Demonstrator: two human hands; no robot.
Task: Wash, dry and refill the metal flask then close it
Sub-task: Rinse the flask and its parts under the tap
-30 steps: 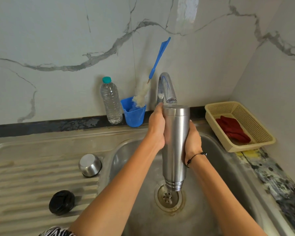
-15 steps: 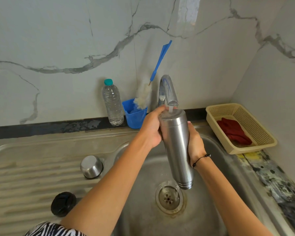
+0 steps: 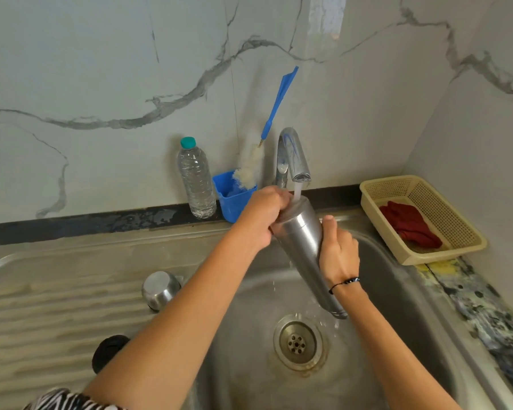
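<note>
The metal flask hangs over the sink, upside down and tilted: its closed base is up under the tap and its open mouth points down and to the right, above and just right of the drain. A thin stream from the tap lands on the base and runs down the outside, with drops falling off near the mouth. The left hand is wrapped around the upper end, close to the stream, and the right hand clasps the middle of the body from the right side, thumb up; both are closed firmly on the flask. This looks like the rinse of the outer wall, so the wash step is under way and drying, refilling and closing are not yet done. To do it well, the person should roll the flask between the palms so water reaches all sides, slide the hands along to rub off any film, and keep the mouth down so the inside drains. Wet steel is slippery, so a firm two-handed hold over the basin seems wise. The steel cup lid and the black stopper lie on the draining board to the left, well apart from the flask, and the red cloth waits in the basket at the right.
</note>
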